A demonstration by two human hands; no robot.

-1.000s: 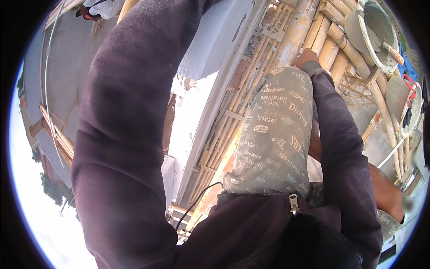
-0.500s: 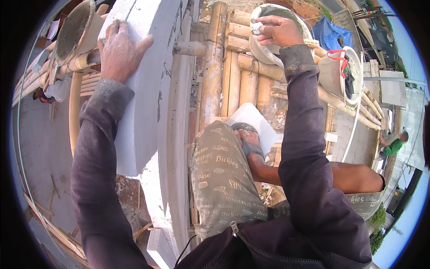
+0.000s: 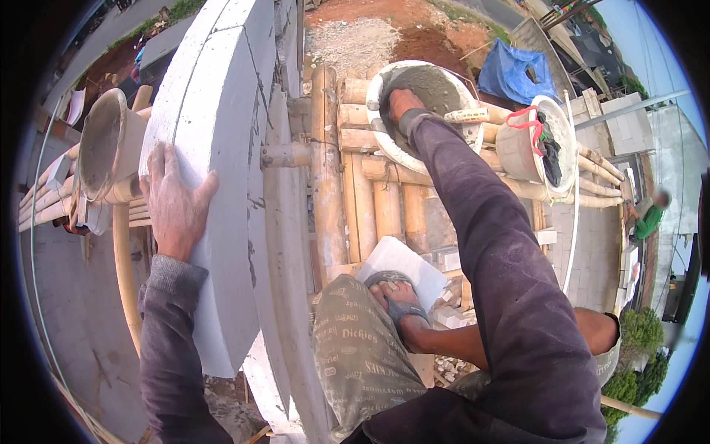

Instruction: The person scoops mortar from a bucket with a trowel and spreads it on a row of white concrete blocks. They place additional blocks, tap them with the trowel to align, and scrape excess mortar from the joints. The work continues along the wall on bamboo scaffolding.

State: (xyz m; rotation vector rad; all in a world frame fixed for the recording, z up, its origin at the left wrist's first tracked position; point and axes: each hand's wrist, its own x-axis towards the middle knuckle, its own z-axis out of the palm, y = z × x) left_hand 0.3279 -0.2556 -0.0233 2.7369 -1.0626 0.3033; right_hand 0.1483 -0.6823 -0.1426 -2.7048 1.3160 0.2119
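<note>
Daylight falls on red-brown earth, green trees and grey ground.

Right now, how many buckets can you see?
3: the left bucket, beyond the left hand; the mortar bucket, with the right hand inside; the right bucket, beside that one. Others may be hidden.

Blue tarp (crumpled), green trees

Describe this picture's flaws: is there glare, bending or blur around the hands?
In the head view, the white block looks bowed and a sunlit patch nearly washed out; also in the head view, the left hand looks fairly sharp, the right hand has its fingertips hidden in the bucket, and the far person's head is blurred.
</note>
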